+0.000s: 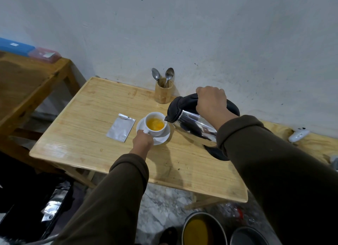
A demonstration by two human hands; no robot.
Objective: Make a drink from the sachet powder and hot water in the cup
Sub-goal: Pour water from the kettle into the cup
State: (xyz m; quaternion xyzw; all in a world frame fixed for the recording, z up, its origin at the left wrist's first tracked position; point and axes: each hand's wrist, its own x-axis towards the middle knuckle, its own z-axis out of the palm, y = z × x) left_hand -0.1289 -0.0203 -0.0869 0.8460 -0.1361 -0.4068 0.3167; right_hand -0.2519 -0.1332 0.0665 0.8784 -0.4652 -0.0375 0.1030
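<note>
The table (102,105) carries the setup; above it the kettle (193,124) is held tilted by its handle in the closed right hand (210,102), spout at the cup's rim. The saucer (161,137) bears the cup (155,124), steadied at its handle by the left hand (143,139); orange liquid is seen inside. The sachet (120,128) lies torn open just beside: powder judged added, pouring underway, stirring with a spoon (169,76) judged outstanding.
</note>
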